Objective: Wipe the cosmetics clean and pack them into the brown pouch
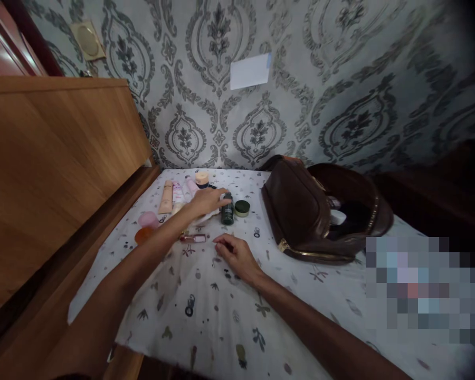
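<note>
My left hand [210,202] reaches over the cosmetics with its thumb and forefinger at the top of a small dark green bottle [227,212], closed on its cap. The bottle stands upright on the patterned sheet. Just right of it sits a round green jar [242,208] with a dark lid. My right hand [237,256] rests on the sheet nearer to me, fingers loosely curled together, nothing visible in them. To its left lies a lip gloss tube [193,238]. My left hand partly hides a white item beneath it.
Beyond my left forearm are a beige tube [166,198], a white-and-pink tube [178,192], a peach-lidded jar [201,179], a pink round item [148,219] and an orange one [143,236]. An unzipped brown bag [301,211] stands right. A wooden panel [63,158] borders the left.
</note>
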### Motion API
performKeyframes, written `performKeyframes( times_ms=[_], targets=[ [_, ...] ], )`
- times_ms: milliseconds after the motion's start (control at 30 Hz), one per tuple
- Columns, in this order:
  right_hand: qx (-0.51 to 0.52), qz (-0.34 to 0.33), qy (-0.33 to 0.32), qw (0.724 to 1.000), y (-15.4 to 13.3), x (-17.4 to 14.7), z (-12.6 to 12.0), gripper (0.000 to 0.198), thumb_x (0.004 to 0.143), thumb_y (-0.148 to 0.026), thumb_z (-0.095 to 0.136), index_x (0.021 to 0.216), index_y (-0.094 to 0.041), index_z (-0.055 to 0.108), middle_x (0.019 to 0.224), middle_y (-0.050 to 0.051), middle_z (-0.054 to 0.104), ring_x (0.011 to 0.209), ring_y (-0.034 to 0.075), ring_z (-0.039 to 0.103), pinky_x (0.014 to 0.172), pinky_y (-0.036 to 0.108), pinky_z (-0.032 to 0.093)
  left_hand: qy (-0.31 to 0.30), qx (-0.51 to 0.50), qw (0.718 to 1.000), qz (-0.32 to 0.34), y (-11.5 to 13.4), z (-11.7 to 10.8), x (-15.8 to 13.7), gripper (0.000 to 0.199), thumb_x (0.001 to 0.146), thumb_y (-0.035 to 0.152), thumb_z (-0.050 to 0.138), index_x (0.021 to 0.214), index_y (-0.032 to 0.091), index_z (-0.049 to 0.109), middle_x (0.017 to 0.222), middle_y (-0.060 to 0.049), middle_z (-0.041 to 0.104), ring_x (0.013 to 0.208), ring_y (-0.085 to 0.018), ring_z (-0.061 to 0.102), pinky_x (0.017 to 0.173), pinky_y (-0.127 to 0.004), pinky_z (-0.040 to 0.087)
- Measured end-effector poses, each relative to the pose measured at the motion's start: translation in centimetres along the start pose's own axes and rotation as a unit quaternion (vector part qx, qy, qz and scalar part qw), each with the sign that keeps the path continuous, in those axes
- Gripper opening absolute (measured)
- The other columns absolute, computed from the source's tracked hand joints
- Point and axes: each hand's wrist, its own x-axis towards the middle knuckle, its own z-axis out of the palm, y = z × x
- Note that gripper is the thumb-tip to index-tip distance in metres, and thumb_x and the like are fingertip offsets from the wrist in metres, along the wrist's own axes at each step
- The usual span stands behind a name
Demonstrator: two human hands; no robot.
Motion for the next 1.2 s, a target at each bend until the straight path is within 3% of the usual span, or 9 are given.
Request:
performKeyframes(
  times_ms=[167,333,467,600,700,833,967,1067,1200],
  targets=[
    [0.016,-0.001,0.013,1.000,0.6,0.3,0.1,0.021,0.079,-0.029,0.051,0.087,-0.017,0.067,0.067,0.000,0.062,0.061,0.015,0.055,0.061,0.026,0.044,-0.058,-0.002,0.998,-0.009,3.7,0.8,0.0,0.054,0.090,0.053,0.053,0.134,0.022,0.052,0.121,-0.017,0.067,0.117,-0.035,0.062,0.091,-0.042,0.049],
    [0.047,-0.016,0.021,0.999,1.3,0.7,0.4,0.024,0.077,-0.032,0.052,0.088,-0.017,0.067,0.070,0.002,0.064,0.062,0.016,0.056,0.060,0.026,0.045,-0.081,-0.006,0.996,-0.023,4.5,0.4,-2.5,0.051,0.088,0.041,0.058,0.136,0.025,0.050,0.122,-0.016,0.067,0.114,-0.034,0.064,0.089,-0.042,0.050],
    [0.067,-0.020,0.024,0.997,1.4,0.9,0.5,0.025,0.078,-0.036,0.052,0.087,-0.017,0.065,0.070,0.002,0.065,0.061,0.016,0.057,0.059,0.027,0.045,-0.067,-0.027,0.996,-0.043,4.6,0.5,-5.0,0.050,0.092,0.044,0.052,0.140,0.030,0.046,0.126,-0.012,0.067,0.115,-0.030,0.064,0.090,-0.037,0.050],
    [0.062,-0.025,0.027,0.997,1.2,0.8,0.5,0.024,0.077,-0.035,0.052,0.084,-0.017,0.064,0.065,0.001,0.062,0.058,0.015,0.055,0.058,0.027,0.045,-0.012,-0.041,0.996,-0.083,4.6,1.0,-8.2,0.051,0.098,0.048,0.039,0.142,0.023,0.041,0.123,-0.013,0.068,0.113,-0.028,0.065,0.087,-0.035,0.050],
    [0.057,-0.019,0.030,0.998,1.2,0.7,0.4,0.024,0.077,-0.035,0.053,0.087,-0.017,0.065,0.063,-0.001,0.061,0.056,0.014,0.054,0.056,0.026,0.043,0.091,-0.062,0.984,-0.143,2.7,1.0,-11.7,0.040,0.099,0.047,0.037,0.129,0.025,0.053,0.114,-0.008,0.072,0.109,-0.025,0.065,0.084,-0.031,0.048],
    [0.057,-0.011,0.032,0.998,1.2,0.6,0.4,0.026,0.077,-0.034,0.053,0.090,-0.017,0.066,0.067,0.000,0.063,0.057,0.015,0.056,0.056,0.026,0.043,0.166,-0.028,0.939,-0.299,-2.9,0.3,-16.8,0.038,0.099,0.044,0.035,0.116,0.024,0.062,0.109,-0.008,0.073,0.102,-0.026,0.067,0.079,-0.031,0.047],
    [0.052,-0.012,0.031,0.998,1.0,0.6,0.4,0.025,0.077,-0.034,0.052,0.089,-0.017,0.066,0.067,0.000,0.063,0.058,0.014,0.056,0.056,0.025,0.043,0.124,-0.013,0.916,-0.380,-7.9,0.6,-20.0,0.057,0.093,0.062,0.036,0.126,0.021,0.056,0.115,-0.013,0.071,0.108,-0.032,0.065,0.081,-0.035,0.047],
    [0.046,-0.016,0.028,0.998,1.0,0.6,0.5,0.024,0.076,-0.033,0.052,0.087,-0.017,0.066,0.062,-0.002,0.059,0.056,0.013,0.053,0.055,0.025,0.041,0.067,-0.053,0.922,-0.379,-9.7,1.8,-20.5,0.075,0.083,0.077,0.038,0.132,0.021,0.050,0.116,-0.014,0.070,0.107,-0.034,0.065,0.077,-0.035,0.047],
    [0.039,-0.021,0.026,0.999,1.0,0.5,0.4,0.023,0.076,-0.033,0.053,0.084,-0.017,0.067,0.060,-0.003,0.057,0.055,0.013,0.050,0.054,0.024,0.039,0.073,-0.140,0.927,-0.340,-11.2,3.0,-19.9,0.076,0.078,0.075,0.046,0.130,0.020,0.048,0.103,-0.009,0.070,0.092,-0.027,0.067,0.069,-0.031,0.048]
  ],
)
